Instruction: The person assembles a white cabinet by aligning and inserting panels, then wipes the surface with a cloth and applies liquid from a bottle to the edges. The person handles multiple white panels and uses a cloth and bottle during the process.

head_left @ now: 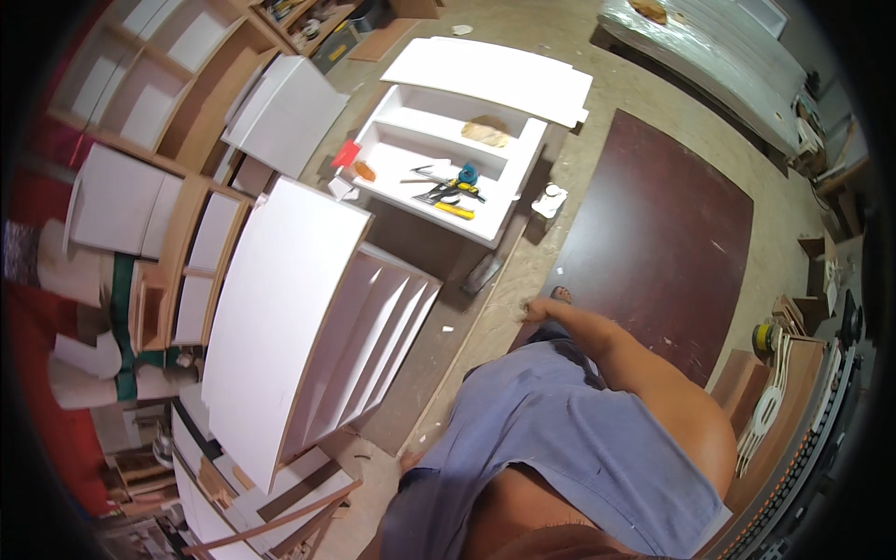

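Note:
My right arm reaches forward past my blue shirt, and my right hand [536, 310] hangs above the floor beside the edge of a dark red-brown board [653, 243]. Its fingers are too small and blurred to show whether they hold anything. Out of sight is my left hand. Ahead stands a white drawer-like cabinet box [392, 191] with hand tools on it: a yellow-handled knife [455, 211], dark pliers [439, 194] and a teal tape roll [468, 175]. To the left rises a white cabinet with slanted shelves [373, 327] under a large white panel [280, 299].
A white panel [485, 75] lies behind the tool box. A small white container [549, 200] stands on the floor nearby. Wooden shelving [201, 112] lines the left, a plastic-wrapped stack [709, 65] sits far right, and a wooden offcut [737, 392] with a cable roll [767, 338] lies at right.

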Action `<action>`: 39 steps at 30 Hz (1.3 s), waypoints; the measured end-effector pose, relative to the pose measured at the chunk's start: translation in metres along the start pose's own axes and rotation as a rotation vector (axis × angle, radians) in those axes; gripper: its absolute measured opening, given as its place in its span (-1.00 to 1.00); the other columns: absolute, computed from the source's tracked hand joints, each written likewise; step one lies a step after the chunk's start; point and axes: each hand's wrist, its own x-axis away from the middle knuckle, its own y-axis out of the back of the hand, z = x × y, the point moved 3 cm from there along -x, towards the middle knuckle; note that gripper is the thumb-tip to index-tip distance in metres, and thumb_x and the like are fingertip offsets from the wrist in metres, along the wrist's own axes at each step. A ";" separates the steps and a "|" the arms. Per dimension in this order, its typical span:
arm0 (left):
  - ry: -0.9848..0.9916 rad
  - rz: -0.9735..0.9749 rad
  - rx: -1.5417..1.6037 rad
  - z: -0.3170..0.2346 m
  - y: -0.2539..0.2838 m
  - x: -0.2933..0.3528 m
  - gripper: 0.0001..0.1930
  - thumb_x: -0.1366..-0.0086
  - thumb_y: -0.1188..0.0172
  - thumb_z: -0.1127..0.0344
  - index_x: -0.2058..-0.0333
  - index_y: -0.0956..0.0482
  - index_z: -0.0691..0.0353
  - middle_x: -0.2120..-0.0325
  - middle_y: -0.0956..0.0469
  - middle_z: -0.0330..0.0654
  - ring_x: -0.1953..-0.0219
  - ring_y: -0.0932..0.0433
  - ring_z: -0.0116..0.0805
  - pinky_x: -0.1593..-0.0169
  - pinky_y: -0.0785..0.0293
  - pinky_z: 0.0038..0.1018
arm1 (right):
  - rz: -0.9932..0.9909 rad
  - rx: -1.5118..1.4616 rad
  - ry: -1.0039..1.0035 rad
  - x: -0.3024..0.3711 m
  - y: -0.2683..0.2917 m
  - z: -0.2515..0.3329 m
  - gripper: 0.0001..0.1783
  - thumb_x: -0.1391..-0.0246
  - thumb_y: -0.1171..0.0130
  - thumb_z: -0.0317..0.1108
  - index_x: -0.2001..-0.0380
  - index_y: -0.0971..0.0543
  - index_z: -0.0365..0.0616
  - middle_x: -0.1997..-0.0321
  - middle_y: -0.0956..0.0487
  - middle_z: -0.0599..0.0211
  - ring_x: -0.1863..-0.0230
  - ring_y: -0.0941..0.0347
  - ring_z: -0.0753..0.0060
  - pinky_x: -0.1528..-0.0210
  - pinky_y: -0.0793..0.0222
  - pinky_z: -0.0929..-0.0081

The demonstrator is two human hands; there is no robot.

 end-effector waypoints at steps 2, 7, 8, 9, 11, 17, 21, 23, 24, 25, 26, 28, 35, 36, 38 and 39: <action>0.004 0.105 0.088 -0.070 -0.056 -0.019 -0.57 -0.41 0.03 -0.18 0.22 -0.57 0.06 0.44 -0.52 -0.24 0.42 -0.48 -0.32 0.40 -0.41 -0.28 | -0.002 -0.614 -0.163 0.067 -0.032 -0.086 -0.25 -0.20 -0.07 0.29 -0.13 -0.56 -0.17 -0.18 -0.56 0.01 -0.11 -0.53 0.07 -0.20 -0.36 0.24; -0.099 0.244 -0.038 -0.313 -0.083 -0.075 -0.57 -0.39 -0.02 -0.13 0.41 -0.61 0.09 0.62 -0.45 -0.26 0.62 -0.36 -0.36 0.55 -0.30 -0.33 | -0.093 -0.395 -0.574 0.224 0.022 -0.272 -0.32 -0.22 -0.13 0.14 -0.06 -0.55 -0.33 0.04 -0.65 -0.03 -0.03 -0.59 0.07 -0.04 -0.45 0.15; -0.077 0.241 -0.084 -0.383 -0.064 -0.083 -0.56 -0.39 -0.03 -0.11 0.45 -0.62 0.10 0.66 -0.43 -0.26 0.66 -0.34 -0.37 0.58 -0.28 -0.34 | -0.181 -0.542 -0.713 0.249 0.014 -0.301 -0.35 -0.22 -0.14 0.10 -0.04 -0.56 -0.34 0.08 -0.66 -0.02 -0.01 -0.60 0.08 -0.02 -0.46 0.16; -0.050 0.239 -0.033 -0.417 -0.067 -0.091 -0.55 -0.39 -0.04 -0.10 0.49 -0.63 0.10 0.69 -0.42 -0.27 0.70 -0.32 -0.38 0.62 -0.26 -0.35 | -0.252 -0.595 -0.824 0.270 0.034 -0.325 -0.38 -0.22 -0.15 0.06 -0.02 -0.56 -0.35 0.12 -0.68 -0.01 0.00 -0.60 0.10 0.00 -0.46 0.17; -0.224 0.096 -0.073 -0.527 -0.071 -0.101 -0.52 -0.36 -0.10 -0.09 0.60 -0.62 0.13 0.71 -0.45 -0.22 0.74 -0.30 -0.39 0.65 -0.21 -0.33 | -0.579 -0.671 -0.875 0.292 0.027 -0.402 -0.45 -0.23 -0.17 0.02 0.03 -0.58 -0.33 0.19 -0.68 0.09 0.11 -0.60 0.19 0.06 -0.46 0.22; -0.461 0.479 0.202 -0.871 -0.170 -0.076 -0.69 -0.30 -0.31 0.08 0.16 -0.63 0.20 0.54 -0.57 -0.28 0.59 -0.43 -0.56 0.55 -0.30 -0.54 | -0.972 -1.096 -0.677 0.277 0.061 -0.448 -0.64 -0.27 -0.18 -0.07 0.23 -0.58 -0.20 0.45 -0.50 0.49 0.38 -0.38 0.55 0.23 -0.37 0.44; -0.334 0.576 0.661 -1.030 -0.272 -0.094 -0.37 -0.37 -0.19 -0.08 -0.19 -0.30 0.27 -0.07 -0.43 0.06 -0.04 -0.45 -0.24 -0.05 -0.43 -0.29 | -0.523 -1.351 -0.693 0.270 0.162 -0.368 -0.61 -0.27 -0.20 -0.06 0.15 -0.55 -0.21 0.38 -0.52 0.46 0.36 -0.41 0.51 0.23 -0.39 0.44; -0.191 0.680 1.041 -1.091 -0.323 -0.100 -0.16 -0.36 -0.16 -0.16 -0.34 0.00 0.26 -0.30 -0.20 0.10 -0.36 -0.22 -0.11 -0.35 -0.20 -0.13 | -0.461 -1.133 -0.585 0.266 0.119 -0.427 -0.56 -0.26 -0.18 -0.06 0.08 -0.61 -0.27 0.20 -0.64 0.17 0.21 -0.57 0.36 0.05 -0.49 0.32; -0.126 0.678 1.248 -1.116 -0.340 -0.104 -0.09 -0.36 -0.14 -0.18 -0.39 0.12 0.25 -0.36 -0.12 0.09 -0.41 -0.13 -0.09 -0.39 -0.11 -0.11 | -0.406 -1.071 -0.581 0.268 0.125 -0.441 -0.55 -0.25 -0.18 -0.05 0.08 -0.61 -0.27 0.19 -0.64 0.15 0.20 -0.57 0.34 0.05 -0.49 0.31; -0.059 0.664 1.442 -1.137 -0.354 -0.107 -0.02 -0.36 -0.13 -0.20 -0.43 0.24 0.24 -0.41 -0.03 0.08 -0.46 -0.04 -0.07 -0.44 -0.02 -0.09 | -0.370 -1.059 -0.613 0.272 0.140 -0.454 -0.55 -0.25 -0.18 -0.05 0.08 -0.61 -0.26 0.18 -0.64 0.14 0.18 -0.58 0.32 0.05 -0.49 0.30; -0.070 0.598 1.587 -1.157 -0.360 -0.112 -0.01 -0.36 -0.12 -0.21 -0.44 0.26 0.23 -0.42 -0.02 0.06 -0.46 -0.01 -0.07 -0.44 0.02 -0.09 | -0.345 -1.043 -0.639 0.273 0.159 -0.471 -0.55 -0.25 -0.18 -0.05 0.08 -0.61 -0.26 0.18 -0.64 0.12 0.17 -0.58 0.29 0.04 -0.49 0.29; -0.075 0.438 1.878 -1.183 -0.373 -0.119 0.01 -0.36 -0.10 -0.24 -0.45 0.29 0.21 -0.43 0.02 0.01 -0.47 0.04 -0.07 -0.46 0.10 -0.09 | -0.319 -1.012 -0.693 0.282 0.211 -0.506 -0.55 -0.24 -0.18 -0.04 0.08 -0.62 -0.25 0.16 -0.65 0.09 0.14 -0.59 0.25 0.04 -0.49 0.27; -0.066 0.430 2.168 -1.221 -0.398 -0.158 -0.27 -0.42 -0.02 -0.22 -0.36 -0.16 0.11 -0.34 -0.20 -0.09 -0.42 -0.12 -0.10 -0.42 -0.03 -0.14 | -0.330 -0.660 -0.566 0.246 0.451 -0.661 -0.54 -0.22 -0.19 -0.03 0.07 -0.63 -0.23 0.12 -0.67 -0.02 0.05 -0.61 0.09 0.03 -0.48 0.20; -0.075 0.394 2.151 -1.222 -0.399 -0.153 -0.30 -0.40 -0.06 -0.22 -0.31 -0.21 0.12 -0.32 -0.22 -0.05 -0.40 -0.13 -0.08 -0.40 -0.09 -0.13 | -0.357 -0.532 -0.494 0.223 0.503 -0.684 -0.54 -0.22 -0.19 -0.02 0.07 -0.63 -0.23 0.11 -0.67 -0.04 0.03 -0.62 0.06 0.03 -0.48 0.19; -0.080 0.278 2.053 -1.224 -0.368 -0.133 -0.35 -0.38 -0.10 -0.21 -0.24 -0.29 0.12 -0.28 -0.26 -0.03 -0.36 -0.17 -0.07 -0.35 -0.16 -0.14 | -0.372 -0.392 -0.359 0.148 0.614 -0.653 -0.52 -0.20 -0.18 -0.04 0.07 -0.63 -0.26 0.17 -0.67 -0.11 0.06 -0.62 -0.12 0.05 -0.48 0.14; -0.021 0.245 2.036 -1.224 -0.359 -0.111 -0.37 -0.39 -0.10 -0.20 -0.22 -0.32 0.13 -0.26 -0.28 -0.05 -0.34 -0.20 -0.08 -0.33 -0.18 -0.15 | -0.458 -0.203 -0.233 0.107 0.662 -0.664 -0.55 -0.21 -0.16 -0.08 0.12 -0.62 -0.31 0.23 -0.66 -0.16 0.12 -0.61 -0.19 0.09 -0.49 0.12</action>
